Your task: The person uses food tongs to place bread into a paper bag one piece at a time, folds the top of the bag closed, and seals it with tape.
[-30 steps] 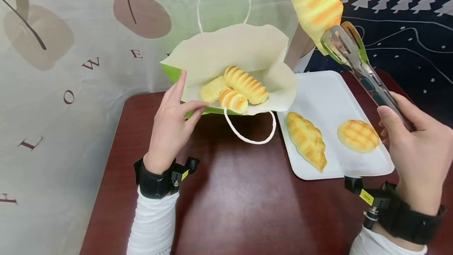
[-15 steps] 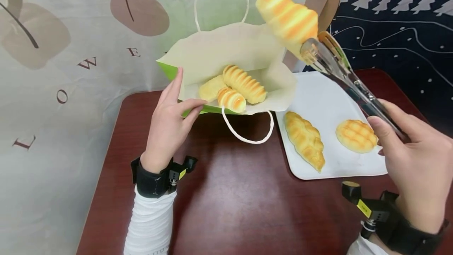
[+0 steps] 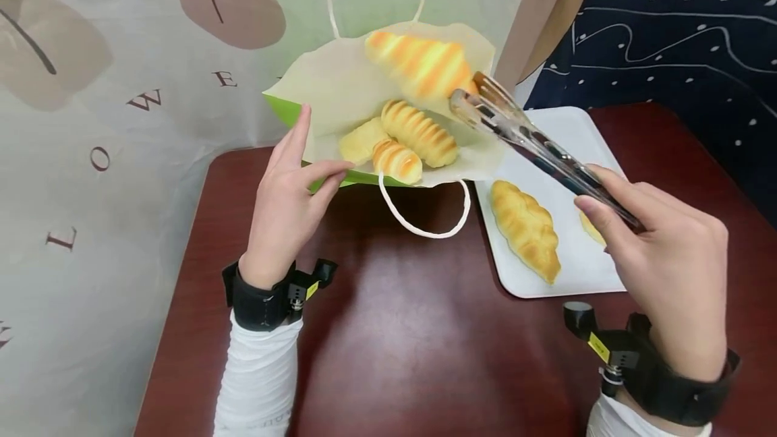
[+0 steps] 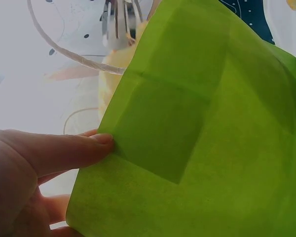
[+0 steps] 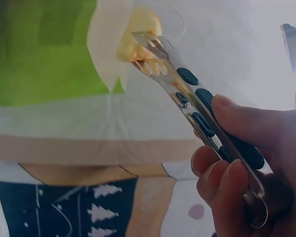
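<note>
Striped bread (image 3: 421, 69): one, raised over the mouth of the paper bag (image 3: 324, 83), in front of its far wall; contact with that wall cannot be told. Long axis roughly left to right, narrower end left, right end between the heads of the tongs (image 3: 512, 128).

Position from the hands: far and left of the right hand (image 3: 662, 248), far and right of the left hand (image 3: 285, 204). Left hand nearer; right hand linked by the tongs' length.

Right hand: gripping the tongs.
Left hand: pinching the bag's near-left edge.

In the bag: ridged roll (image 3: 419, 133), small striped roll (image 3: 397, 162), pale roll (image 3: 363, 141), the three clustered beneath the striped bread.

Right of the bag: white tray (image 3: 583, 272) on the tabletop (image 3: 388, 329); braided loaf (image 3: 525, 229) at its left; round bread (image 3: 591, 226), partly hidden behind the right hand.
</note>
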Action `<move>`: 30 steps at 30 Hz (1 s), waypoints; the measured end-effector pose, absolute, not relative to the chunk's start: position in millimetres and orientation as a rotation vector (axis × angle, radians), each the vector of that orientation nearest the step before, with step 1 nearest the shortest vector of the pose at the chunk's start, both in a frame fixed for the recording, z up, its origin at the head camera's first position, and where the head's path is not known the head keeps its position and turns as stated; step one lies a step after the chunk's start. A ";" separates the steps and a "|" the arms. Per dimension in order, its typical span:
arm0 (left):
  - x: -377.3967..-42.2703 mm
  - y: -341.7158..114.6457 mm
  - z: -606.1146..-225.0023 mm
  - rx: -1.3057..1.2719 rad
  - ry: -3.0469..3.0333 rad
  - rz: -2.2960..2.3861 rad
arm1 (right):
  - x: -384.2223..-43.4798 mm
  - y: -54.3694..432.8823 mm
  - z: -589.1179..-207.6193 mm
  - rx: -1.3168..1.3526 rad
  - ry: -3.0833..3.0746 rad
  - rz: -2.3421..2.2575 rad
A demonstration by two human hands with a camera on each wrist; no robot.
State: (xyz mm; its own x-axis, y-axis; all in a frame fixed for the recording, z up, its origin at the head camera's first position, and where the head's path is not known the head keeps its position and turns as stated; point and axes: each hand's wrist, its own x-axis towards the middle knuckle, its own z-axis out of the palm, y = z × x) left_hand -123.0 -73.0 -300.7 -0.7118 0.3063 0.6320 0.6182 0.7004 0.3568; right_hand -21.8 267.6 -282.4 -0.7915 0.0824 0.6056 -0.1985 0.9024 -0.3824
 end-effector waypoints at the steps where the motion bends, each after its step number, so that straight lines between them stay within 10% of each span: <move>1: -123.4 -72.3 -300.9 -0.706 -2.367 -0.767 | -24.3 265.8 -282.9 0.112 -2.415 0.562; 30: -123.4 -68.2 -295.9 -0.738 -2.362 -0.774 | -62.0 223.4 -316.9 0.314 -2.388 0.574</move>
